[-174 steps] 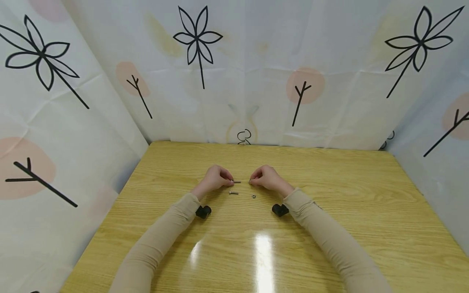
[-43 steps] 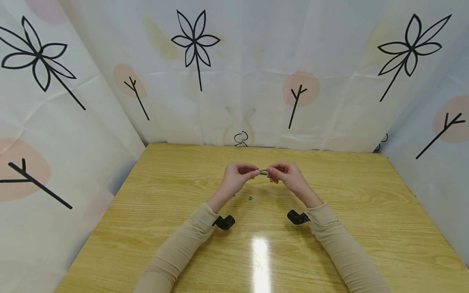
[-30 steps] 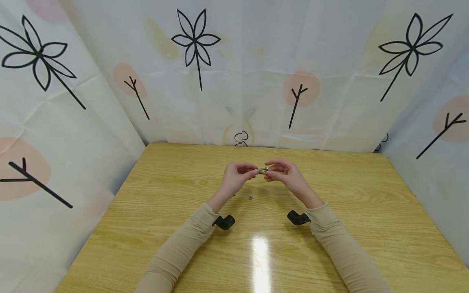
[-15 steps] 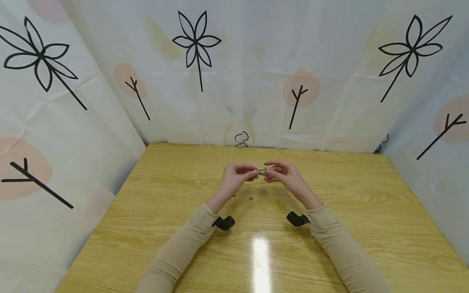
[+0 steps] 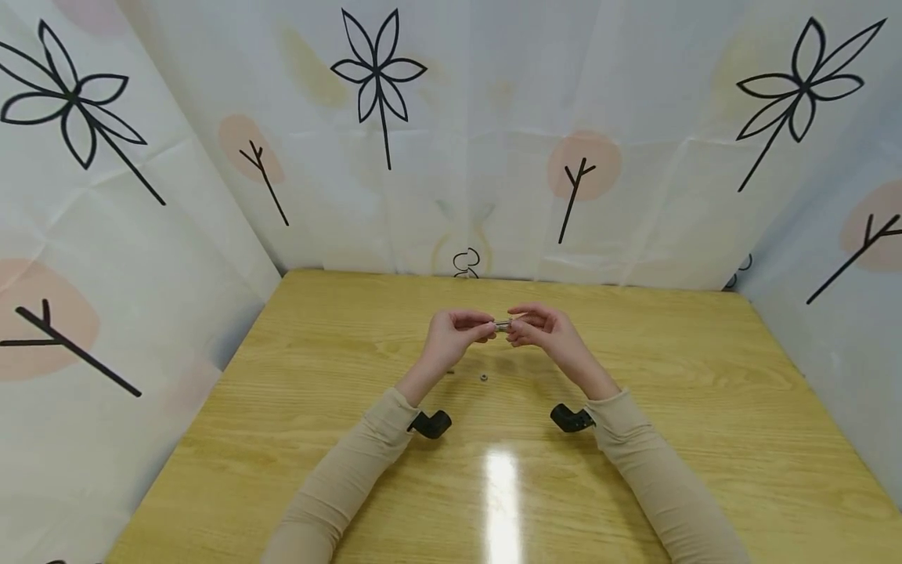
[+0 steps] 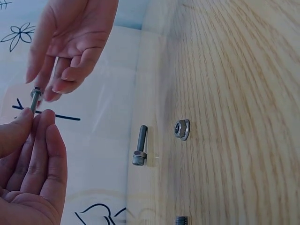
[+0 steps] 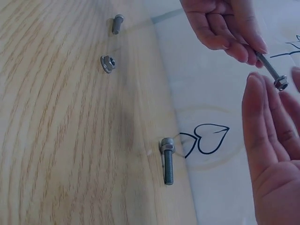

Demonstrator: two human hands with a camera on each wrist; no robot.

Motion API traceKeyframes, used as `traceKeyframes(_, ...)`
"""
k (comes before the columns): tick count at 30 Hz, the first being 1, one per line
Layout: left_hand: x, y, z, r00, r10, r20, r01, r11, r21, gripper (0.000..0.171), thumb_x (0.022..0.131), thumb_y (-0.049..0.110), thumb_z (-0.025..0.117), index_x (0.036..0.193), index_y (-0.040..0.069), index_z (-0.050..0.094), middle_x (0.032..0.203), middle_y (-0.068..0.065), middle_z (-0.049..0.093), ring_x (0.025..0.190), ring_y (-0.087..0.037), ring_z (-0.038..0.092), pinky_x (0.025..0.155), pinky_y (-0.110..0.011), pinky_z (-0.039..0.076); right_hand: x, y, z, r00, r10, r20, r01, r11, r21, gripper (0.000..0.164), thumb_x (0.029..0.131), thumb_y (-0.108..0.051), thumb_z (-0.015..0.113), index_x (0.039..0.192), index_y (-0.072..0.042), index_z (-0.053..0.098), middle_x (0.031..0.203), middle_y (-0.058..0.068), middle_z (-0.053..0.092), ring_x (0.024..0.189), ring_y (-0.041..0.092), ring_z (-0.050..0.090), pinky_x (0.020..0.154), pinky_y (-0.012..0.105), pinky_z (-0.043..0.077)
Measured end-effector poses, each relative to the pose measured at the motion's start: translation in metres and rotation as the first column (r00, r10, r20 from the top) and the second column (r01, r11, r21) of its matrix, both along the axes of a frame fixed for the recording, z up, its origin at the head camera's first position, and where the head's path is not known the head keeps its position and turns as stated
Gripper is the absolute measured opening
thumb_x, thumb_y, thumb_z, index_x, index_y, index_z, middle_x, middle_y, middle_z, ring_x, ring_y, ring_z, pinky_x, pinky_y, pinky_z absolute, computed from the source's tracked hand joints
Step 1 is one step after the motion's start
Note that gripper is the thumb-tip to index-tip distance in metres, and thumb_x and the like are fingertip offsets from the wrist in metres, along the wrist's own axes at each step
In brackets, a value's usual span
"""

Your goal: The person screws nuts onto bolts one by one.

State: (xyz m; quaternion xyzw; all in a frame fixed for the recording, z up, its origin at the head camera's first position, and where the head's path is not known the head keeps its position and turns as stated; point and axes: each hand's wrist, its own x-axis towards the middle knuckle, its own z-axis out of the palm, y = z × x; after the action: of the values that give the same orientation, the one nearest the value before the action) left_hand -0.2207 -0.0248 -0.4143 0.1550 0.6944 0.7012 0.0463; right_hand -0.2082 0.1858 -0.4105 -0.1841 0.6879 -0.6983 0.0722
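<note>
My left hand (image 5: 451, 338) pinches the head end of a silver bolt (image 7: 268, 64) between thumb and fingers, above the table. A flange nut (image 7: 281, 83) sits at the bolt's free end, with a dark tip showing in the left wrist view. Around that nut my right hand (image 5: 546, 333) has its fingers spread, thumb apart from them; contact cannot be made out. On the table lies another bolt with a nut up against its head (image 6: 140, 150). Nearer me are a loose flange nut (image 5: 484, 377) and a loose bolt (image 7: 117, 23), partly hidden by my left arm in the head view.
The wooden table (image 5: 634, 439) runs back to a hanging white cloth (image 5: 465, 172) with printed flowers. Cloth also hangs at both sides. Black wrist mounts (image 5: 431, 424) jut inward below both wrists.
Earlier the bolt and nut were held apart; now the nut is on the bolt's end. Both hands moved right and together. My right fingers have loosened from their pinch since 1.4 seconds ago.
</note>
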Motion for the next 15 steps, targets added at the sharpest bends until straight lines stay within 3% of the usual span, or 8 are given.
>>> traceKeyframes(4,0.0012,-0.0004,0.0026,1.000,0.009,-0.015,-0.009,1.000,-0.010,0.021,0.085,0.007,0.072,0.101,-0.007,0.071,0.092,-0.019,0.071,0.080,-0.028,0.070,0.079,-0.045,0.059,0.0001,-0.0009,-0.0001,1.000,0.003,-0.012,-0.003,1.000,-0.016,0.029,0.094,-0.006,0.062,0.115,0.014,0.057,0.097,0.026,0.065,0.087,0.035,0.067,0.083,0.052,0.055)
traceKeyframes(7,0.0019,0.0002,0.0043,1.000,0.005,-0.029,-0.006,1.000,-0.017,0.022,0.086,0.007,0.072,0.102,-0.009,0.070,0.091,-0.016,0.071,0.079,-0.023,0.070,0.080,-0.047,0.058,0.0000,-0.0018,0.0005,1.000,-0.020,-0.013,0.021,0.999,0.044,0.031,0.097,-0.014,0.059,0.110,0.014,0.059,0.091,0.023,0.066,0.081,0.030,0.067,0.073,0.041,0.059)
traceKeyframes(10,0.0013,0.0011,0.0048,0.999,0.004,-0.038,-0.005,1.000,-0.022,0.024,0.086,0.007,0.072,0.103,-0.010,0.069,0.091,-0.015,0.071,0.079,-0.021,0.070,0.079,-0.044,0.059,0.0000,-0.0024,0.0014,0.999,-0.040,0.005,0.040,0.995,0.087,0.037,0.100,-0.023,0.054,0.110,0.012,0.059,0.090,0.021,0.065,0.076,0.026,0.065,0.066,0.038,0.059)
traceKeyframes(15,-0.0002,0.0018,0.0032,0.999,0.027,-0.026,-0.028,0.999,-0.024,0.022,0.086,0.006,0.072,0.102,-0.009,0.070,0.090,-0.015,0.071,0.077,-0.020,0.070,0.075,-0.038,0.060,0.0010,-0.0022,0.0028,0.999,-0.032,0.021,0.031,0.999,0.016,0.033,0.100,-0.017,0.055,0.122,0.006,0.053,0.099,0.023,0.063,0.081,0.022,0.066,0.078,0.049,0.057)
